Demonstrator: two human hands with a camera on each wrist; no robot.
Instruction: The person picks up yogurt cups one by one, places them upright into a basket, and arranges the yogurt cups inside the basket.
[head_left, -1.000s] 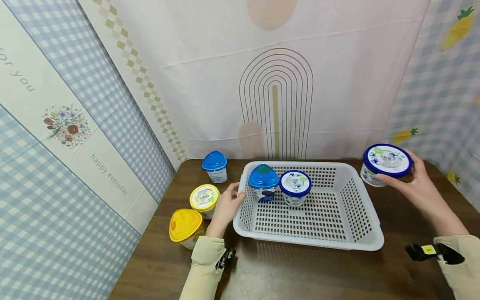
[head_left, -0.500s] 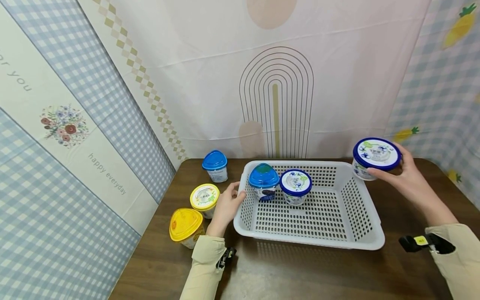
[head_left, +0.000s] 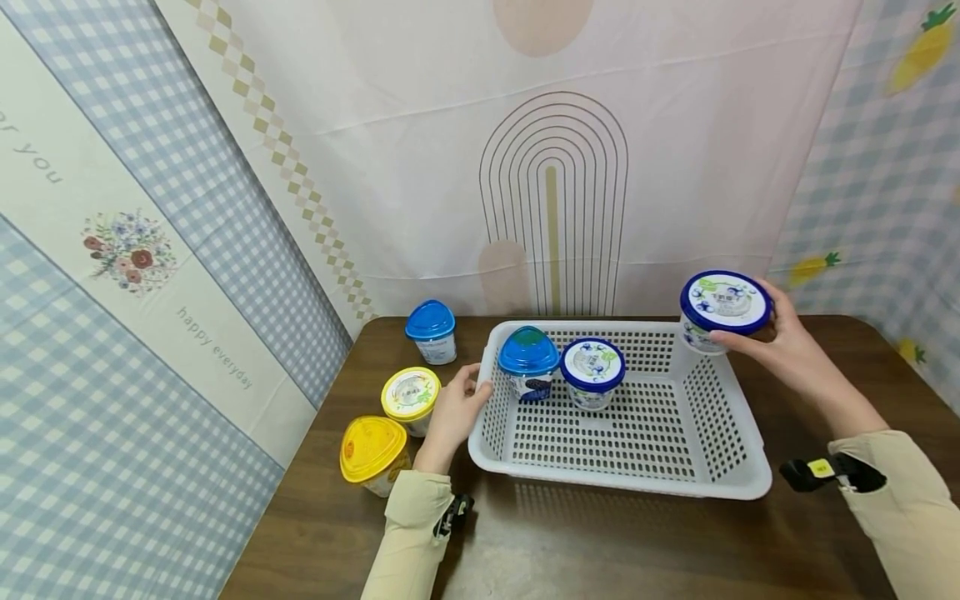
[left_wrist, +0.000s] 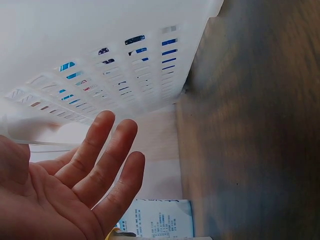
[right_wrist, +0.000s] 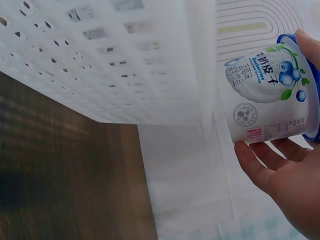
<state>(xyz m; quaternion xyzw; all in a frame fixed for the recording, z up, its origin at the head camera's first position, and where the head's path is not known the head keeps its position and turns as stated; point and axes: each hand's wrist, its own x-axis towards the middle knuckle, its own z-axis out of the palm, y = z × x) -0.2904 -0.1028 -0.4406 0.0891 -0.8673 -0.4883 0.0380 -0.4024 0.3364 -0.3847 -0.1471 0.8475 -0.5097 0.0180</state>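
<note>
In the head view, my right hand (head_left: 795, 346) grips a round blueberry yogurt cup (head_left: 701, 333) with a dark blue lid, holding it over the right rim of the white perforated basket (head_left: 615, 482). The right wrist view shows fingers (right_wrist: 257, 162) around the cup's lower side, its label turned toward the camera. My left hand (head_left: 450, 421) rests at the basket's left rim, thumb at the edge, other fingers loosely extended outside. Inside the basket stand a blue triangular-lidded cup (head_left: 528, 358) and a round blue-lidded cup (head_left: 592, 371), side by side at the left.
Left of the basket, a blue-lidded cup (head_left: 432, 333), a round yellow-lidded cup (head_left: 410, 396) and a yellow triangular-lidded cup (head_left: 372, 450) stand on the brown table (head_left: 540, 550). A patterned cloth (head_left: 405, 167) hangs behind the table.
My right hand has carried the blueberry yogurt cup leftward, from beside the basket to above its right rim. The left hand stays at the left rim.
</note>
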